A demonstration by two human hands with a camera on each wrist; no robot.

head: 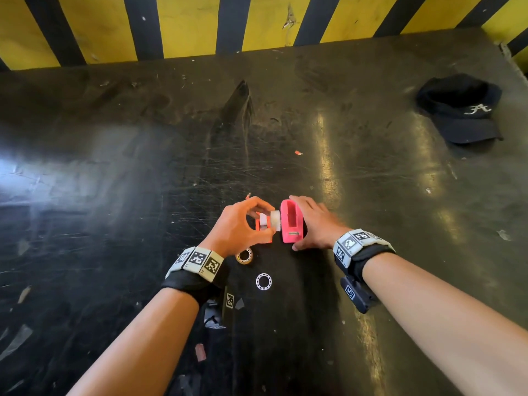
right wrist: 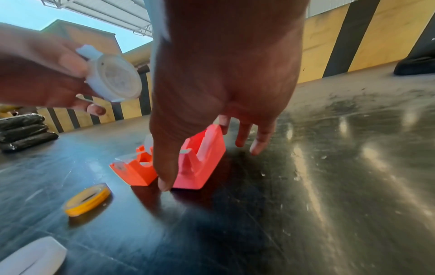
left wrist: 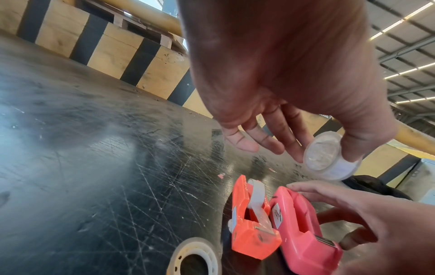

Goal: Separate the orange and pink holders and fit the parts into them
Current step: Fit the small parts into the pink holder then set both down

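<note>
Pink holder (head: 291,221) | right hand (head: 317,224) holds | left hand (head: 237,227) pinches white spool (head: 275,220)

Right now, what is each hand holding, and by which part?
The left hand pinches a white tape roll by its rim. The right hand clasps the pink holder, thumb at its near end, fingers at its far end.

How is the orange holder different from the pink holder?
The orange holder has clear tape in it; the pink holder is empty. The orange holder looks smaller than the pink holder. The right hand holds the pink holder; the orange holder is not held. The left hand holds a white roll. Both stand side by side on the black table.
</note>
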